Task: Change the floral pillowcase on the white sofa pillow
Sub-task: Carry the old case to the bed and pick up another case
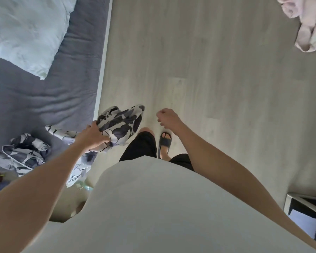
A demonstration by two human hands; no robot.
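A person's left hand [93, 136] clutches a bunched floral pillowcase [117, 125] at the edge of the grey sofa [44, 99], where the white pillow [26, 31] lies bare, while the right hand [167, 117] hangs loosely curled and empty.

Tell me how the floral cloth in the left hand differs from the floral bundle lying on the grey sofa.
The floral cloth is bunched in the grip of the left hand and hangs past the grey sofa edge over the floor; the floral bundle lies crumpled on the sofa, untouched. The held cloth trails downward; the bundle sits in a compact heap. Both share the same dark-and-white floral print.
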